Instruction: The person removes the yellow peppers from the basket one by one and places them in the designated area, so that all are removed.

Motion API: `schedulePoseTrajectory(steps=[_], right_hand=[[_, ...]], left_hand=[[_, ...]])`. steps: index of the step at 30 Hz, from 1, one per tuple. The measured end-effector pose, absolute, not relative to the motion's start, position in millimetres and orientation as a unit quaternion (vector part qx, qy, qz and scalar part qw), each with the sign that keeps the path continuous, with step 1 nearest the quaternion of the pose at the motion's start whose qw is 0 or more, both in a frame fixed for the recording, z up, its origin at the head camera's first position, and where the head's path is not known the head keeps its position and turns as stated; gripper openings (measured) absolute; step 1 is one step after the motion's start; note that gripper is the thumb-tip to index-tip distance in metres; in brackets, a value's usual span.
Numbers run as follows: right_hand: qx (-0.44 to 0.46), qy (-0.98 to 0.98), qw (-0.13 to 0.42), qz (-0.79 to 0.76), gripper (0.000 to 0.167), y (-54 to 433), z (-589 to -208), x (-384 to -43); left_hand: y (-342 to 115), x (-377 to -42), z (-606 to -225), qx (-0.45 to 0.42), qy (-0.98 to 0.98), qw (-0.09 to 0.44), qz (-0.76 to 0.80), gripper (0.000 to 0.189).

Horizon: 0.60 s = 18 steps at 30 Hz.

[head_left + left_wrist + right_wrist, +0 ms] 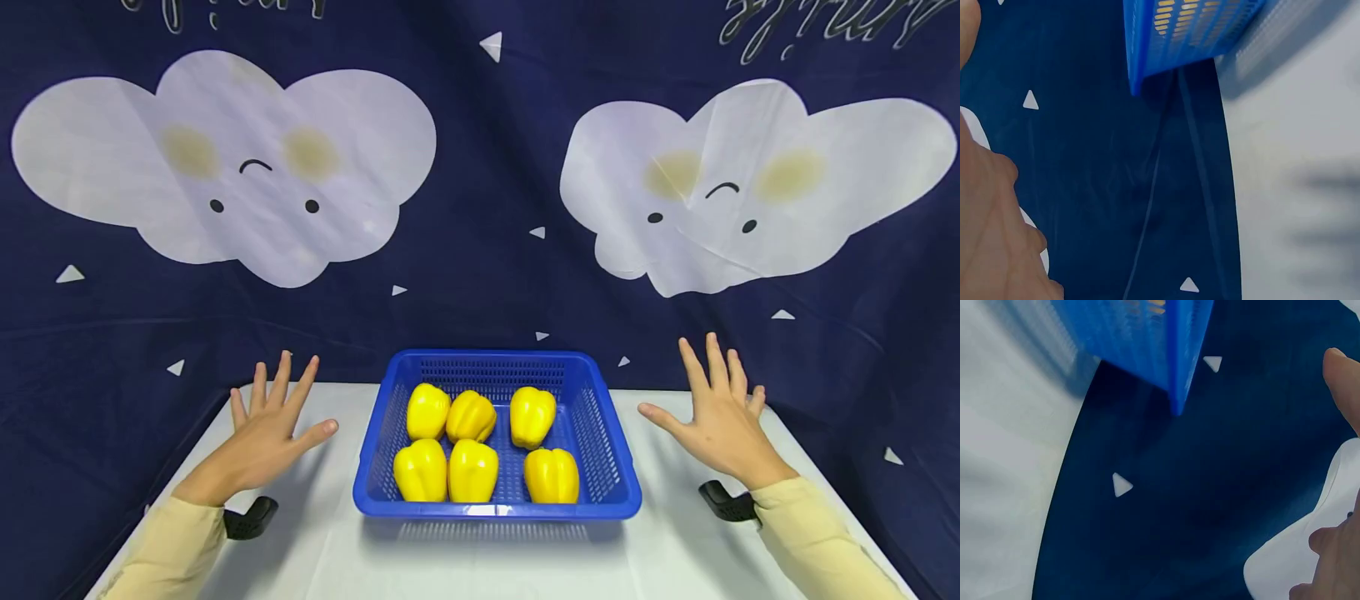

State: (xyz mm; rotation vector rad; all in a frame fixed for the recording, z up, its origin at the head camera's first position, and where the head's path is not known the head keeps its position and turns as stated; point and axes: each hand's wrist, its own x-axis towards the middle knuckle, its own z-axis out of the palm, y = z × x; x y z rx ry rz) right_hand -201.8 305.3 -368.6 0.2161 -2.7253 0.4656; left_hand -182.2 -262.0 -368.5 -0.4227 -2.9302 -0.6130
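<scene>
A blue plastic basket [495, 510] with slotted walls stands mid-table, holding several yellow bell peppers. Four sit toward its left half, among them one front-left pepper [420, 471]; a back pepper [532, 417] and a front pepper [551, 476] lie further right. To the left of the basket, my left hand [266, 437] is held over the table with fingers spread and nothing in it. On the other side my right hand [723, 425] is likewise spread and holds nothing. Each wrist view catches part of a hand beside the basket's wall [1175, 44].
The table [322, 533] has a white cover. Behind it hangs a dark blue cloth [487, 208] printed with white clouds and small triangles. A black wrist device [251, 518] is strapped below the left hand, another device [727, 502] below the right.
</scene>
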Motion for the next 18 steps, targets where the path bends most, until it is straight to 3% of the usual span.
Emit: schedulePoseTrajectory(steps=[18], right_hand=[[0.097, -0.956, 0.141, 0.236, 0.105, 260, -356, -207]], left_hand=[[-245, -175, -377, -0.156, -0.95, 0.052, -0.266, 0.09]])
